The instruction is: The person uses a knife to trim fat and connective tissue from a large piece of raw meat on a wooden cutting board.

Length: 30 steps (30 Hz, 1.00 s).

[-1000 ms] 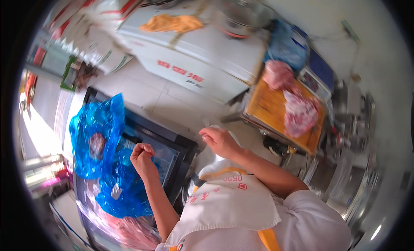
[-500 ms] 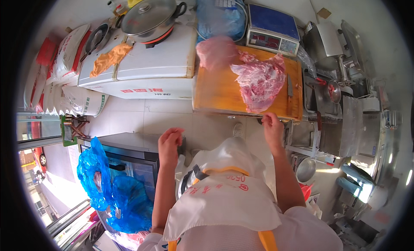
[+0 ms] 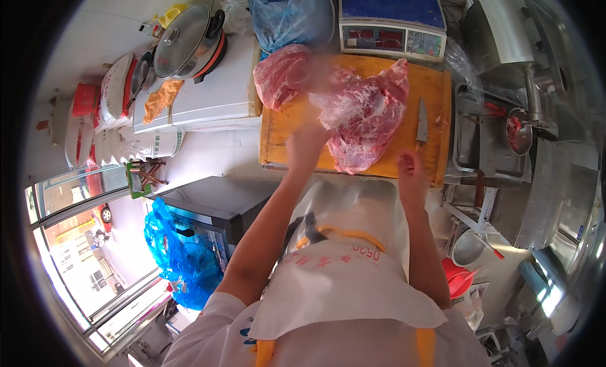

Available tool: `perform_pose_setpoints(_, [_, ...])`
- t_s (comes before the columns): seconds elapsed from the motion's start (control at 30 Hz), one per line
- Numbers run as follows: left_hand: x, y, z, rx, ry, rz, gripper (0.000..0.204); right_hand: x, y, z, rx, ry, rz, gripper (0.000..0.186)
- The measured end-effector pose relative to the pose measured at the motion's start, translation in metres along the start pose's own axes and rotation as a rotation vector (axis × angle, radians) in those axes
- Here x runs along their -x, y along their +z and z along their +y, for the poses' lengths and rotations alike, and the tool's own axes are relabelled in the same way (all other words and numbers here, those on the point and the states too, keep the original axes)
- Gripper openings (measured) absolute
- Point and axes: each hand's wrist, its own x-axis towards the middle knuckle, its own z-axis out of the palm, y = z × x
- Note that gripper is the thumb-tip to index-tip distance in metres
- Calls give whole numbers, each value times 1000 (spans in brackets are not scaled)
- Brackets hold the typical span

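Observation:
A large slab of raw meat (image 3: 366,118) with white fat and membrane lies on the wooden cutting board (image 3: 278,136). My left hand (image 3: 307,142) reaches over the board to the slab's left edge; its fingers are blurred, so I cannot tell whether they grip. A second, rounder chunk of raw meat (image 3: 282,76) sits at the board's far left corner. On the right side lies a knife (image 3: 422,122), its blade flat on the wood and pointing away from me. My right hand (image 3: 411,170) is at the handle end, fingers curled round it and covering most of it.
Behind the board stand a blue-topped scale (image 3: 391,42) and a blue plastic bag (image 3: 287,20). A lidded pan (image 3: 183,42) is on the white freezer (image 3: 214,105). To the right are a metal grinder (image 3: 505,35) and a bowl of meat (image 3: 517,132). Blue bags (image 3: 180,253) hang at lower left.
I have moved closer to the board. My left hand has gone forward and right to the slab's edge. My right hand has moved from the board's front edge to the knife handle.

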Motion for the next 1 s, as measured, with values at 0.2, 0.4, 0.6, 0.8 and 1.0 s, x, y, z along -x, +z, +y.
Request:
perform_pose_setpoints(0.2, [-40, 24, -5, 68, 100, -8, 27, -10, -12, 30, 470, -193, 298, 39])
perform_pose_setpoints(0.4, [-71, 6, -5, 49, 58, -329, 22, -22, -4, 47, 665, -78, 225, 39])
perform_pose_setpoints(0.6, [-83, -4, -8, 116, 12, -467, 17, 9, -22, 32, -5, 361, 188, 22])
perform_pose_setpoints(0.8, [-89, -11, -28, 157, -4, -356, 17, 91, 8, -45, -486, 572, 364, 20])
perform_pose_setpoints(1.0, [-26, 8, -22, 151, 439, -281, 15, 136, 31, -50, -428, 483, 405, 31])
